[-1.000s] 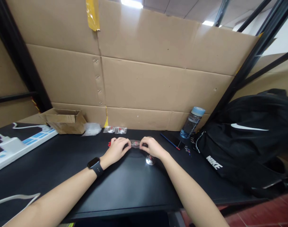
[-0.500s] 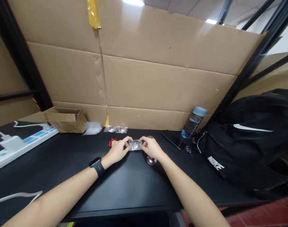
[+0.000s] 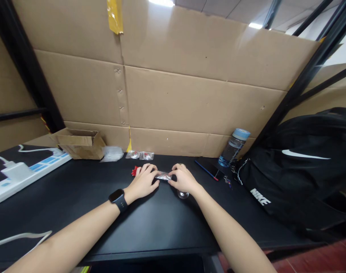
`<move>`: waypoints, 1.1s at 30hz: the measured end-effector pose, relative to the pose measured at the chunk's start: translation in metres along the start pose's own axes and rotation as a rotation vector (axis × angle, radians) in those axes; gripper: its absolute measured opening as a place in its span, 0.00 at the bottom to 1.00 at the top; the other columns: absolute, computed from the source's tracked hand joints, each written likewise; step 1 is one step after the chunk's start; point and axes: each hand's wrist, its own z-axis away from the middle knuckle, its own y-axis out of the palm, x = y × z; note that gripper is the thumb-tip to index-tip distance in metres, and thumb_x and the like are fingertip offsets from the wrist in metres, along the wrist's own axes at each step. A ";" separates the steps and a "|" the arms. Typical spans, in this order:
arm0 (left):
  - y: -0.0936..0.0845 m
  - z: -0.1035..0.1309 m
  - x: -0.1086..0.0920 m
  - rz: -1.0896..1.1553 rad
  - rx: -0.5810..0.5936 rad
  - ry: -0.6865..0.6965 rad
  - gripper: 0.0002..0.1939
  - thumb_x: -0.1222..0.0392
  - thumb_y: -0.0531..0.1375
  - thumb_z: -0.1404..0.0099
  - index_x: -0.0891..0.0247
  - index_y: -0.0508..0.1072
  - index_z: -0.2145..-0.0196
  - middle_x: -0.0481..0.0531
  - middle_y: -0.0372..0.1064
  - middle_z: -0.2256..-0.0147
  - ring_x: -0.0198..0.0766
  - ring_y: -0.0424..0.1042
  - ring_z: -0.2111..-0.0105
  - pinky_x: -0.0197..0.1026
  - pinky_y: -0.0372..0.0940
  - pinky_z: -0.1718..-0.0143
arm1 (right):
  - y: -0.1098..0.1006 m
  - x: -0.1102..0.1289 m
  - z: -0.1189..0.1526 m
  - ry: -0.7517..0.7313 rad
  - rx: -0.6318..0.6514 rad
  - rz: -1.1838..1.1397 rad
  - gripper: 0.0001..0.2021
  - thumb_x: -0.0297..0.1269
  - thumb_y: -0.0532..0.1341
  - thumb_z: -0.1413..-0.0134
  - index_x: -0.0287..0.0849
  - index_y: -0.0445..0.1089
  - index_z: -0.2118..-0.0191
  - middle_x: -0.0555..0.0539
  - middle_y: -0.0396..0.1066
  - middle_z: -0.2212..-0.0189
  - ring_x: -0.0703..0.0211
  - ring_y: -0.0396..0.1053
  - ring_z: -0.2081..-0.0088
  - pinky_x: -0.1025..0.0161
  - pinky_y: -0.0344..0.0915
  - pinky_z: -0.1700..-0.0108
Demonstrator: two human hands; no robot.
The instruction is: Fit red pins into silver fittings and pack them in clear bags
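A small clear plastic packet (image 3: 163, 176), with a hint of red inside, spans the gap between my two hands. My left hand (image 3: 143, 181), below a dark watch, grips its left end. At the packet's other end the fingers of my right hand (image 3: 183, 179) are closed on it. Some small red pieces (image 3: 134, 171) lie beside my left fingers, partly covered. Under my right hand a round clear item (image 3: 183, 195) pokes out, mostly hidden. Two more clear packets (image 3: 146, 156) with red bits rest farther back by the cardboard wall.
To the left are a white power strip (image 3: 44, 165), an open cardboard box (image 3: 83, 146) and a translucent plastic bag (image 3: 112, 154). On the right stand a water bottle (image 3: 234, 147) and a black backpack (image 3: 300, 170). A phone (image 3: 208, 169) and keychain (image 3: 227, 182) lie nearby.
The packet has tipped from facing me flat to a narrow strip. My fingers have shifted on its ends, and my right hand now covers more of the round clear item.
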 end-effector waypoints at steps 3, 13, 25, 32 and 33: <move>0.002 -0.001 0.003 0.008 -0.038 -0.026 0.11 0.55 0.55 0.30 0.56 0.75 0.55 0.56 0.68 0.49 0.53 0.59 0.44 0.57 0.56 0.46 | 0.002 -0.003 -0.001 -0.002 -0.017 -0.042 0.08 0.38 0.66 0.42 0.46 0.80 0.58 0.41 0.70 0.53 0.47 0.64 0.50 0.52 0.63 0.46; 0.006 -0.004 0.005 0.107 -0.033 -0.135 0.12 0.51 0.54 0.27 0.56 0.74 0.60 0.53 0.71 0.51 0.51 0.61 0.47 0.56 0.57 0.48 | 0.008 -0.011 -0.012 0.076 -0.074 -0.224 0.11 0.40 0.63 0.37 0.41 0.79 0.68 0.44 0.76 0.64 0.55 0.71 0.57 0.58 0.62 0.48; 0.002 -0.006 0.001 0.130 -0.031 -0.192 0.16 0.48 0.53 0.27 0.57 0.76 0.65 0.51 0.73 0.53 0.50 0.62 0.48 0.55 0.54 0.49 | 0.003 -0.001 -0.010 0.231 0.055 -0.132 0.19 0.41 0.60 0.35 0.41 0.74 0.77 0.47 0.74 0.69 0.56 0.69 0.60 0.63 0.56 0.60; -0.016 0.001 -0.008 0.076 0.060 0.062 0.13 0.51 0.59 0.31 0.50 0.74 0.50 0.51 0.69 0.48 0.51 0.60 0.45 0.54 0.55 0.47 | 0.001 0.006 -0.007 0.324 0.033 0.002 0.21 0.50 0.62 0.36 0.41 0.75 0.75 0.45 0.72 0.65 0.52 0.67 0.56 0.57 0.49 0.55; -0.018 0.003 -0.010 0.074 0.117 0.121 0.15 0.51 0.58 0.30 0.46 0.72 0.46 0.50 0.68 0.46 0.51 0.59 0.44 0.54 0.55 0.46 | 0.000 0.006 -0.007 0.325 0.003 0.005 0.20 0.50 0.62 0.37 0.41 0.75 0.74 0.46 0.72 0.66 0.53 0.67 0.57 0.57 0.48 0.55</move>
